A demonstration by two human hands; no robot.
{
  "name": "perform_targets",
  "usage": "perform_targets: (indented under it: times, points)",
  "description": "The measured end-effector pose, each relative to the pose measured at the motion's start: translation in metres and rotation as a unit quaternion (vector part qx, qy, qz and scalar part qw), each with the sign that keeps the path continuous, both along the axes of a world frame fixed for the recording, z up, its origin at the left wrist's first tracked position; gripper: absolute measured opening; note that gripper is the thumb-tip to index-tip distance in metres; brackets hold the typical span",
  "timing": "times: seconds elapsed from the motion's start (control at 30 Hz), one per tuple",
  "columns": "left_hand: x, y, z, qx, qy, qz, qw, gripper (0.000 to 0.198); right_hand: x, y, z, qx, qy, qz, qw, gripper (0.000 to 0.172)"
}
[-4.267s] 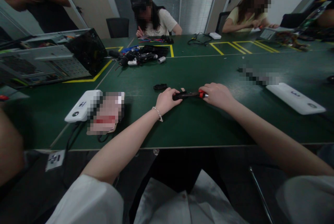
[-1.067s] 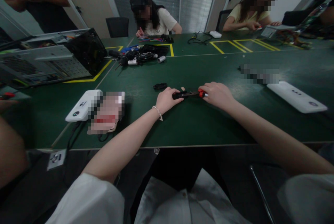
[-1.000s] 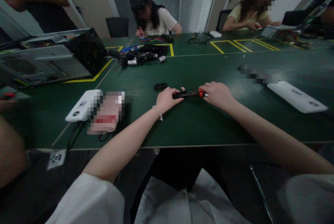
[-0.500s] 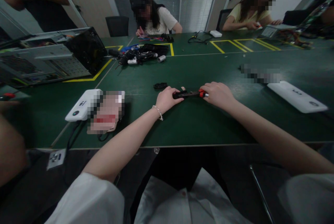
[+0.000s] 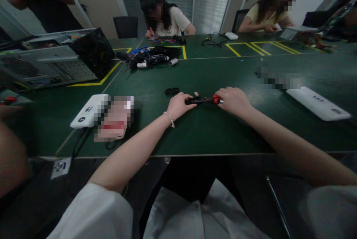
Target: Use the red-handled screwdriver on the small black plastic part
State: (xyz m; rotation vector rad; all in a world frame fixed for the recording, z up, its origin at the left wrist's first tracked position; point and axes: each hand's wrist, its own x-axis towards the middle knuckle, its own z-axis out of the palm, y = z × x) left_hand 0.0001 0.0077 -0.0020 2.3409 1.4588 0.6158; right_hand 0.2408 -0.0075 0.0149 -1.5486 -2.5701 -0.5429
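Observation:
My left hand (image 5: 178, 106) is closed around a small black plastic part (image 5: 190, 101), thumb on the near side. My right hand (image 5: 233, 100) grips a red-handled tool (image 5: 216, 99) with a thin dark shaft; its fingers hide most of the handle, so its exact kind is unclear. The shaft points left and meets the black part between the two hands. Just beyond my left hand, a second small black piece (image 5: 172, 90) lies on the green table (image 5: 206, 135). A tiny pale pinkish piece (image 5: 196, 94) is right behind the held part.
Left of my arm are a white power bank (image 5: 88, 114) and a blurred-out phone (image 5: 113, 120), with cables. Another white power bank (image 5: 318, 103) lies to the right. An open computer case (image 5: 47, 64) stands at far left; a pile of black parts (image 5: 152, 57) lies ahead. Other people sit opposite.
Both hands keep their hold and barely move. The view shifts very slightly; the tool and black part stay in contact.

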Motion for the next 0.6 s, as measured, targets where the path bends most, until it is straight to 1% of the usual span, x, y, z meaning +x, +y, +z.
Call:
perform_targets:
  times: [0.13, 0.23, 0.5, 0.6]
  points:
    - [0.0005, 0.0001, -0.0002, 0.001, 0.002, 0.005, 1.0, 0.033, 0.0001, -0.0009, -0.0004, 0.023, -0.004, 0.009, 1.0, 0.024]
    - [0.0004, 0.0006, -0.0006, 0.001, 0.0, 0.004, 1.0, 0.032, 0.0018, -0.0002, -0.0006, 0.017, 0.01, 0.009, 1.0, 0.024]
    - [-0.0011, 0.002, -0.0022, -0.005, -0.005, 0.001, 1.0, 0.035, 0.0047, 0.0021, 0.0009, 0.006, 0.03, -0.023, 0.999, 0.022]
    - [-0.0012, 0.0013, -0.0015, -0.006, -0.003, 0.003, 1.0, 0.036, 0.0062, 0.0038, 0.0013, -0.001, 0.045, -0.036, 0.998, 0.023]
